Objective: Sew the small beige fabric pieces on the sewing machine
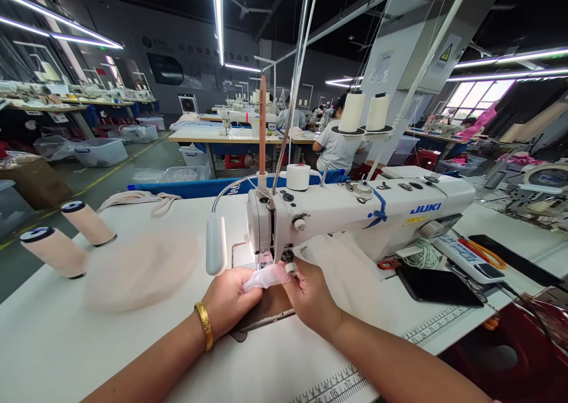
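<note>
Between my two hands a small piece of thin, pale pink fabric point(265, 277) is stretched just in front of the needle area of a white sewing machine point(328, 213). My left hand point(228, 296), with a gold bangle point(203, 326) at its wrist, pinches the fabric's left end. At the other end, my right hand point(313, 299) grips it between thumb and fingers, beside the machine's lower knob. A small lamp point(216, 244) on a bent neck hangs at the left of the machine head. Sheer pale fabric point(137, 270) lies on the table to the left.
Two thread cones point(55, 252) stand at the table's left edge. Right of the machine lie a black phone or tablet point(437, 284), orange-handled scissors point(488, 254) and a coil of cord point(419, 254). A printed ruler point(341, 385) runs along the front edge. A person point(339, 142) sits further back.
</note>
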Motion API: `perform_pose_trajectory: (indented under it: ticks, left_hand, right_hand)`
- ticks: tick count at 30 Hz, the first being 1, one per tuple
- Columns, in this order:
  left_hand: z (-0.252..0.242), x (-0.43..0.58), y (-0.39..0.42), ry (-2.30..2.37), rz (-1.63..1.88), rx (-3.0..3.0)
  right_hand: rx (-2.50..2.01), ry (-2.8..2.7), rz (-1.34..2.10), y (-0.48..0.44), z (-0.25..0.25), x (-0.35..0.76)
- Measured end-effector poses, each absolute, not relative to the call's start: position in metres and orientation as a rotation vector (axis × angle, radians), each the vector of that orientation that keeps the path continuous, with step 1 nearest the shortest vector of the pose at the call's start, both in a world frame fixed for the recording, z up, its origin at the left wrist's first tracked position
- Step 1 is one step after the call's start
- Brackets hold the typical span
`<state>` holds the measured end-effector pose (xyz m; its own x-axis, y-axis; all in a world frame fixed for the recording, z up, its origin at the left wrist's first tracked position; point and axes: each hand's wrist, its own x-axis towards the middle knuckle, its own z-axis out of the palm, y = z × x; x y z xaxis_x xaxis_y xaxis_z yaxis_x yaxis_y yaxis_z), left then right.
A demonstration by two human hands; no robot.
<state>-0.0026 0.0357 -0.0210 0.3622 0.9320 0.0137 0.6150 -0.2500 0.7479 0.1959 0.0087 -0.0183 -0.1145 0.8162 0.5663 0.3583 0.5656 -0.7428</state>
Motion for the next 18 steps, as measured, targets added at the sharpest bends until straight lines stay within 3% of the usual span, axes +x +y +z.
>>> perform_pose_trajectory:
  ticks: [18]
  left_hand:
    - [-0.0177, -0.0065, 0.0341, 1.248, 0.605, 2.096]
  right_hand:
    - [-0.953, -1.712, 0.516, 0.0072, -0.0153, 0.1968]
